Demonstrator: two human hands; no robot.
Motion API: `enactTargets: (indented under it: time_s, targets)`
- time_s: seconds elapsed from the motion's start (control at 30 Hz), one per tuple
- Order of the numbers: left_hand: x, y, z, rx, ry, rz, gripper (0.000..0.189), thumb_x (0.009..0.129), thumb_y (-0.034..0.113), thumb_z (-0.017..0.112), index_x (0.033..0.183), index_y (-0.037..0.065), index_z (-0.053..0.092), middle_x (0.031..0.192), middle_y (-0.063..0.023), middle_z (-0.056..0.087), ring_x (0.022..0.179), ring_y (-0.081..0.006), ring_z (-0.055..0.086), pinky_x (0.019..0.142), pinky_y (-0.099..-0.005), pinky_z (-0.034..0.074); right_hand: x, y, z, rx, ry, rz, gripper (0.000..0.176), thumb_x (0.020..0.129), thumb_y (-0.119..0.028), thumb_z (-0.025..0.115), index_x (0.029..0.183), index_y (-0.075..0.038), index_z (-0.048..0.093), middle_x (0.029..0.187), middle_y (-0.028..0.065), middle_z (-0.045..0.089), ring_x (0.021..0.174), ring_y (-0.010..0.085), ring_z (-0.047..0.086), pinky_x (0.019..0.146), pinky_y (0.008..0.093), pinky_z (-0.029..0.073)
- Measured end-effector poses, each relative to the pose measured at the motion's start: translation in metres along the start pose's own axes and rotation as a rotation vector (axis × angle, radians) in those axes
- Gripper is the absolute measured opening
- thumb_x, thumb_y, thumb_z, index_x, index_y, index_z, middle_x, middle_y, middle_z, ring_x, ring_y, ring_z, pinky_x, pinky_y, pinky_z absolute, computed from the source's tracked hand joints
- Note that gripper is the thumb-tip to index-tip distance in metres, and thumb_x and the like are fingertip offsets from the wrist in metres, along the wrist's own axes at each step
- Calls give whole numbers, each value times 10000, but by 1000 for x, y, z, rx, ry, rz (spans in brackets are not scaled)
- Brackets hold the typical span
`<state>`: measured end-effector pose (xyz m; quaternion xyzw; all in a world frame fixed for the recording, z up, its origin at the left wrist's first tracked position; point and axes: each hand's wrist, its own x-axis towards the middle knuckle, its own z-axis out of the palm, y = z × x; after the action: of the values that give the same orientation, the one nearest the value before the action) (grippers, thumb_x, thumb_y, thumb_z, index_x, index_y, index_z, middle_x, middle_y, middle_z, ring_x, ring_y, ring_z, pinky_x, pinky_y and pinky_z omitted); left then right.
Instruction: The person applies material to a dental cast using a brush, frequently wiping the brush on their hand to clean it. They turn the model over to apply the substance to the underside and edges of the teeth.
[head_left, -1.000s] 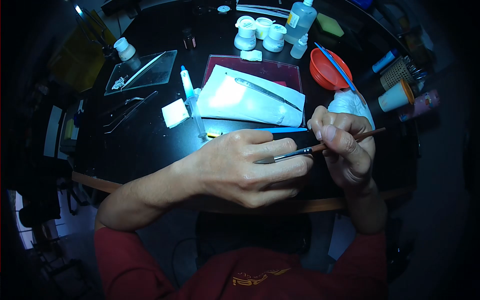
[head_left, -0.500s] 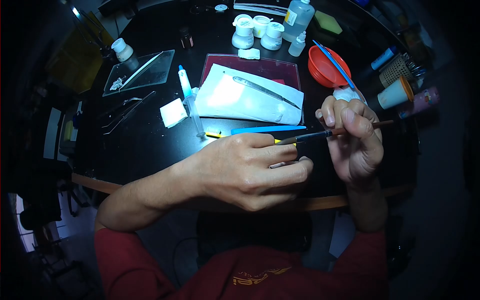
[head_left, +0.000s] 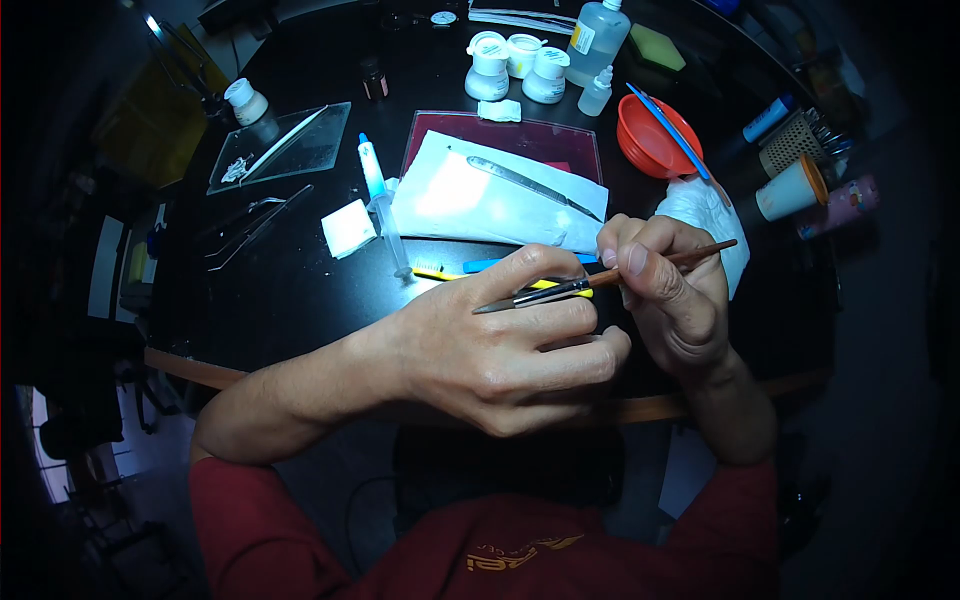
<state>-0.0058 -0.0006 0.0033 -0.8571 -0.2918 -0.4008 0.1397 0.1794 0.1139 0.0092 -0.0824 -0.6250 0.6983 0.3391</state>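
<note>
— Where's the brush (head_left: 600,277)?
— Lying across your left hand (head_left: 500,350), tip over its curled, closed fingers. Your right hand (head_left: 670,300) pinches the handle. It looks light, stiff and slim, so hold there, off the delicate bristles.

Round black table (head_left: 290,300) with wooden edge, dim surrounding room

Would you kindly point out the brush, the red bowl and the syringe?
brush (head_left: 560,290), head view, on its metal ferrule.
red bowl (head_left: 638,140), head view, on its inner wall.
syringe (head_left: 378,190), head view, on its barrel.
</note>
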Motion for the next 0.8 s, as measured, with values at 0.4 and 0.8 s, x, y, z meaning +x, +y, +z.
enactTargets:
  time_s: [0.4, 0.8]
  targets:
    - [0, 0, 6, 1, 85, 40, 187, 813, 224, 743, 843, 52, 678, 967, -16, 606, 836, -161, 642, 1076, -476, 491, 0, -8, 5, -43, 112, 131, 281, 1010, -163, 695, 766, -28, 725, 693, 39, 648, 565, 55, 520, 521, 214, 365]
    - [0, -4, 5, 40, 73, 102, 165, 795, 210, 728, 881, 79, 776, 1003, -62, 714, 800, -134, 691, 1043, -465, 544, -1, -12, 5, -119, 274, 281, 459, 1011, -376, 708, 720, -21, 724, 602, 28, 627, 462, 44, 523, 423, 173, 336]
